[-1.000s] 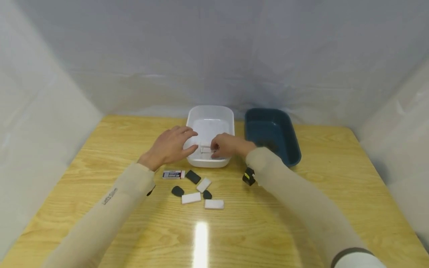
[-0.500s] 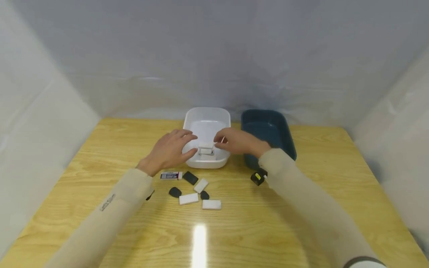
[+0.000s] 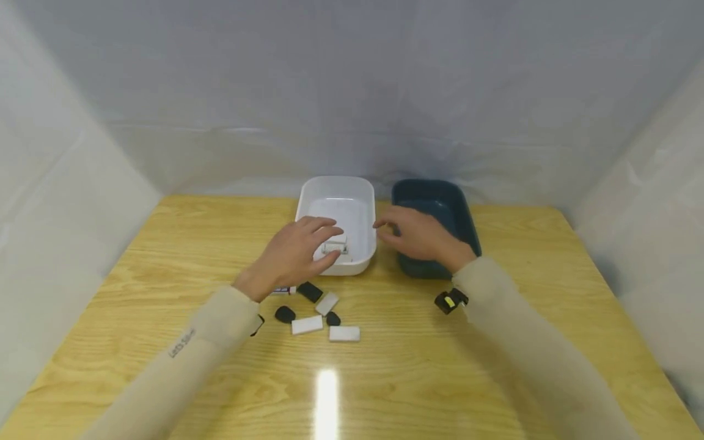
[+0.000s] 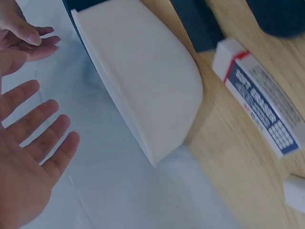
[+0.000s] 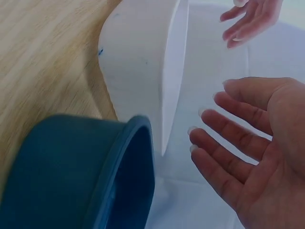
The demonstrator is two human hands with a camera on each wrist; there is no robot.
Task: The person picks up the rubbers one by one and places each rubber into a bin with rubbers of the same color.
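A white tub (image 3: 360, 201) and a dark blue tub (image 3: 440, 201) stand side by side at the back of the wooden table. A white eraser (image 3: 335, 247) lies inside the white tub. My left hand (image 3: 299, 249) hovers over that tub's near left corner, fingers spread and holding nothing; the left wrist view shows its bare palm (image 4: 28, 167) beside the tub wall (image 4: 143, 95). My right hand (image 3: 419, 235) is above the blue tub's left edge, fingers relaxed and holding nothing. The right wrist view shows its straight fingers (image 5: 224, 138) beside the blue rim (image 5: 138, 157).
In front of the white tub lie loose erasers: a sleeved one (image 4: 259, 112), black ones (image 3: 310, 291) (image 3: 285, 314) (image 3: 332, 318), and white ones (image 3: 327, 303) (image 3: 307, 324) (image 3: 344, 333). White sheeting walls the table on three sides.
My right hand let go of the white eraser in the white tub and drew back right, over the blue tub. My left hand shifted slightly right by the tub's corner.
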